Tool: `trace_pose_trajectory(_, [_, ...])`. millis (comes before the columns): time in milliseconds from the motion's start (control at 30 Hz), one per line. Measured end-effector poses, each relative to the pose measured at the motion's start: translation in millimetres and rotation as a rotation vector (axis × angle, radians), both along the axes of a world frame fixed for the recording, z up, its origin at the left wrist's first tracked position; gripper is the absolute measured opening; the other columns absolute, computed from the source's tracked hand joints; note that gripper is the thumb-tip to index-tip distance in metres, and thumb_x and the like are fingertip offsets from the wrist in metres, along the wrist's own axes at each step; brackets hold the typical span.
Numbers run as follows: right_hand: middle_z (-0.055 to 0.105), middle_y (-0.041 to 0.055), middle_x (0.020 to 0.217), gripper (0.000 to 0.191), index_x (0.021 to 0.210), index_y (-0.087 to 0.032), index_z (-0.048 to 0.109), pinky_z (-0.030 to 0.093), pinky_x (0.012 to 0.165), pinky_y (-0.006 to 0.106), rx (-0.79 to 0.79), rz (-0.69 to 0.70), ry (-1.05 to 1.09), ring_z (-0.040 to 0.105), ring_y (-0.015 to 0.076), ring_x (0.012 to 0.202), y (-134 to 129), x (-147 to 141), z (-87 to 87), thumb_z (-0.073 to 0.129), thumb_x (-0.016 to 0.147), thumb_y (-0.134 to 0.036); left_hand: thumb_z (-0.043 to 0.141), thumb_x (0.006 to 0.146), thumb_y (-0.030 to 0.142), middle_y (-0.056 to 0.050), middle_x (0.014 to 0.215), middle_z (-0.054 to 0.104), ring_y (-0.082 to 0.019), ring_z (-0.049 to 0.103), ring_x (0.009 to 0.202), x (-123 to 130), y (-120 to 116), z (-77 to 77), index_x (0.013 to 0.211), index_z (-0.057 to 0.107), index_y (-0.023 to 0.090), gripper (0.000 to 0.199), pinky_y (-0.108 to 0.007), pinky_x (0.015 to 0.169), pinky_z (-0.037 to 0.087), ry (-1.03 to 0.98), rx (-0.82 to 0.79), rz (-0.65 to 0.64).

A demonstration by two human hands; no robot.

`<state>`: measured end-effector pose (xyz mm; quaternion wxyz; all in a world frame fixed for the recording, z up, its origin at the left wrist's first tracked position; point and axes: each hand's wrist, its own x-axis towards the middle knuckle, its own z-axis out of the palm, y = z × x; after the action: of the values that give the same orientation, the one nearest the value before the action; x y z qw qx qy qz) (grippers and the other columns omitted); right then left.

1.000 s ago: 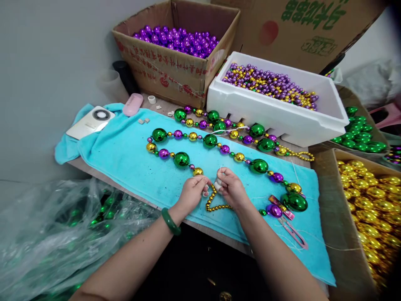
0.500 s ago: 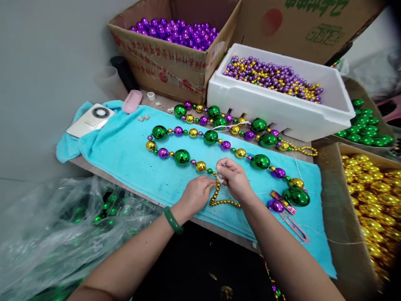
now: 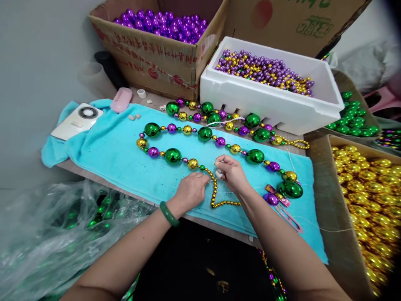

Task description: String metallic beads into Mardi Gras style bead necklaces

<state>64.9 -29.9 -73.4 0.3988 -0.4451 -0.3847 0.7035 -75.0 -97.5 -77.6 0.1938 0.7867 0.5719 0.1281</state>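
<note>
On the turquoise towel [image 3: 109, 146] lies a bead necklace [image 3: 173, 156] of large green, purple and gold beads, joined to a strand of small gold beads [image 3: 214, 192]. My left hand [image 3: 191, 189], with a green bangle [image 3: 169, 214] on the wrist, is closed left of the gold strand, pinching a thin pale string. Just right of the strand, my right hand [image 3: 231, 172] is closed in a pinch on the string, whose end is hidden by the fingers. Something white [image 3: 219, 174] shows at its fingers. Pink snips [image 3: 291, 219] lie beyond my right forearm, beside a purple bead [image 3: 271, 199].
A second bead necklace [image 3: 252, 120] lies behind, against a white foam box [image 3: 266, 100] of small beads. Cardboard boxes hold purple beads [image 3: 163, 25] and gold beads [image 3: 366, 196]. A phone [image 3: 77, 121] and pink case [image 3: 121, 100] rest at left. Clear plastic [image 3: 40, 234] hangs below.
My left hand has drawn slightly away from the gold strand, widening the gap between my hands. The whole view has shifted, so the scene sits a little further left and higher.
</note>
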Motion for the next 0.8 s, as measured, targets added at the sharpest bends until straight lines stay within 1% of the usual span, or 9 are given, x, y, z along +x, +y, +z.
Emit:
trace_pose_trajectory(100, [0.031,-0.0102,0.041,0.019,0.063,-0.019,0.050,0.015,0.037,0.020,0.006,0.003,-0.014,0.025,0.0039,0.036,0,3,-2.3,0.067,0.060,-0.026,0.039,0.084,0.012,-0.005,0.083,0.066,-0.020,0.058,0.082,1,1,-3.2,0.085,0.062,0.018,0.023,-0.030,0.074,0.042,-0.075,-0.023,0.004])
trace_pose_trajectory(200, [0.031,-0.0102,0.041,0.020,0.064,-0.019,0.049,0.015,0.037,0.020,0.018,0.006,-0.024,0.025,0.0041,0.036,-1,3,-3.0,0.067,0.060,-0.028,0.040,0.088,0.021,-0.003,0.084,0.067,-0.017,0.059,0.079,1,2,-3.1,0.082,0.063,0.019,0.024,-0.028,0.072,0.041,-0.208,-0.081,0.033])
trace_pose_trajectory(367, [0.030,-0.0108,0.041,0.020,0.065,-0.019,0.051,0.016,0.037,0.019,0.027,0.064,0.007,0.026,0.0042,0.035,-3,1,-2.8,0.068,0.062,-0.029,0.044,0.086,0.030,0.000,0.071,0.064,-0.015,0.056,0.067,-6,7,2.8,0.074,0.065,0.019,0.027,-0.027,0.064,0.040,-0.356,-0.224,0.068])
trace_pose_trajectory(433, [0.029,-0.0110,0.041,0.021,0.065,-0.019,0.050,0.016,0.038,0.019,0.018,0.056,0.030,0.025,0.0039,0.035,-2,2,-2.9,0.068,0.062,-0.028,0.048,0.083,0.026,-0.001,0.075,0.064,-0.015,0.056,0.073,-13,9,6.7,0.071,0.065,0.019,0.023,-0.029,0.072,0.041,-0.416,-0.231,0.067])
trace_pose_trajectory(500, [0.030,-0.0111,0.041,0.022,0.065,-0.019,0.049,0.016,0.037,0.019,-0.001,0.030,0.038,0.024,0.0037,0.035,-2,3,-3.7,0.068,0.061,-0.028,0.051,0.079,0.022,-0.004,0.089,0.064,-0.019,0.056,0.091,-20,10,10.8,0.066,0.065,0.018,0.020,-0.033,0.086,0.039,-0.521,-0.224,0.087])
trace_pose_trajectory(567, [0.031,-0.0110,0.042,0.022,0.066,-0.019,0.048,0.016,0.037,0.018,-0.032,0.008,0.037,0.024,0.0034,0.035,-2,3,-5.4,0.068,0.061,-0.028,0.055,0.077,0.022,-0.007,0.104,0.062,-0.023,0.050,0.108,-24,9,13.7,0.061,0.064,0.017,0.019,-0.037,0.096,0.033,-0.716,-0.250,0.140])
trace_pose_trajectory(633, [0.031,-0.0112,0.042,0.023,0.067,-0.019,0.047,0.014,0.036,0.018,-0.065,-0.001,0.036,0.023,0.0031,0.034,-4,2,-7.6,0.068,0.060,-0.029,0.055,0.077,0.024,-0.008,0.109,0.061,-0.024,0.048,0.112,-24,7,14.0,0.059,0.061,0.016,0.021,-0.038,0.095,0.036,-1.044,-0.332,0.210])
trace_pose_trajectory(733, [0.031,-0.0116,0.041,0.025,0.068,-0.019,0.047,0.012,0.035,0.017,-0.103,0.012,0.032,0.023,0.0029,0.033,-9,-2,-10.5,0.068,0.060,-0.030,0.055,0.079,0.029,-0.009,0.094,0.063,-0.021,0.057,0.096,-15,5,9.2,0.064,0.055,0.015,0.021,-0.034,0.077,0.047,-1.578,-0.557,0.283])
trace_pose_trajectory(800, [0.032,-0.0117,0.041,0.025,0.069,-0.019,0.048,0.013,0.034,0.017,-0.116,0.027,0.039,0.025,0.0030,0.033,-13,-5,-11.6,0.068,0.060,-0.031,0.057,0.080,0.032,-0.005,0.075,0.061,-0.017,0.060,0.076,-7,5,4.1,0.070,0.053,0.016,0.019,-0.028,0.062,0.047,-1.754,-0.681,0.332])
